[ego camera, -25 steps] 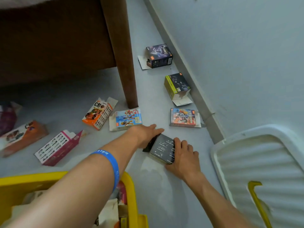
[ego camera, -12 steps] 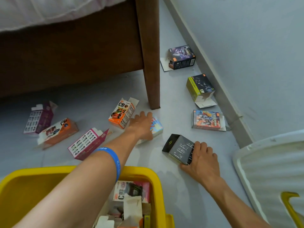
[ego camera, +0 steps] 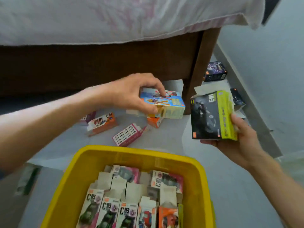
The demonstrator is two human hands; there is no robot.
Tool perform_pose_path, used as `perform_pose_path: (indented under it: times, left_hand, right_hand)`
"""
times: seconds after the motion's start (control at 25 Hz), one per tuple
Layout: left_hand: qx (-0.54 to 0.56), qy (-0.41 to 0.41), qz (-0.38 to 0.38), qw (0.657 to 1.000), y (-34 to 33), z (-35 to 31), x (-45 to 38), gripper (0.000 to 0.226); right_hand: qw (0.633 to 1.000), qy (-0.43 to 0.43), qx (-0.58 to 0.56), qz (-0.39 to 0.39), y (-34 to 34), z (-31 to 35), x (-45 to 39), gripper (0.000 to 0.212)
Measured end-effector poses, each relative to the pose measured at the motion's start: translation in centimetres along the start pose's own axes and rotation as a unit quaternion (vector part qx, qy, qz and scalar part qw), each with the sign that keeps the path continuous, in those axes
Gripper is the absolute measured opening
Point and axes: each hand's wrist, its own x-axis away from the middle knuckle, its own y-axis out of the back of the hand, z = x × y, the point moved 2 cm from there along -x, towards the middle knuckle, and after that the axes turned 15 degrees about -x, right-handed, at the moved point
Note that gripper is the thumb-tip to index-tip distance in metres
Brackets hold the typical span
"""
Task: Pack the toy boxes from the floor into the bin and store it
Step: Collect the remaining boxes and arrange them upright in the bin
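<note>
**Both hands loaded, bin next**

Left hand (ego camera: 131, 94) closed on blue toy box (ego camera: 164, 104), fingers over the top face, thumb under the near edge; box lifted off the floor, just in front of the bed leg (ego camera: 197, 68). Right hand (ego camera: 236, 142) gripping black-and-green toy box (ego camera: 212, 116) from below and the right side, held upright in the air, right of the blue one and apart from it. End flap on the black-and-green box looks open at the top.

Yellow bin (ego camera: 131, 155) directly below and near, already holding rows of boxes standing on end, flaps up. Free space looks to be along the far wall of the bin.

Left on the floor (ego camera: 164, 137): pink box (ego camera: 130, 134), orange box (ego camera: 102, 123), another small orange one (ego camera: 154, 121) under the blue box, purple box (ego camera: 215, 71) by the wall, dark box (ego camera: 236, 97) behind the right hand's load.

Handling, judged: thin printed card, light, probably empty or near it. Stiff along edges, soft on broad faces, so crushable if squeezed mid-panel. Best pinched across the narrow sides near corners. Glossy print, mildly slippery. Loose flaps likely to snag on neighbours when slotted in; flap end should go up.
</note>
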Motion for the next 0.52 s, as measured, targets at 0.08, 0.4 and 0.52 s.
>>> perform_pose_path:
  times: [0.08,0.4,0.52]
  left_hand:
    - [0.022,-0.031,0.046,0.998,1.6,0.2,5.9,0.045]
    - [-0.124,-0.035,0.249,0.960,-8.6,3.8,16.4,0.055]
    - [-0.239,-0.073,0.301,0.920,-11.1,4.5,17.4,0.061]
  right_hand:
    - [0.997,-0.024,0.017,0.074,-3.5,0.5,0.4,0.072]
    - [0.968,-0.164,0.071,0.175,-11.8,-6.9,2.4,0.065]
    - [0.955,-0.195,0.179,0.133,-12.6,-10.6,3.3,0.058]
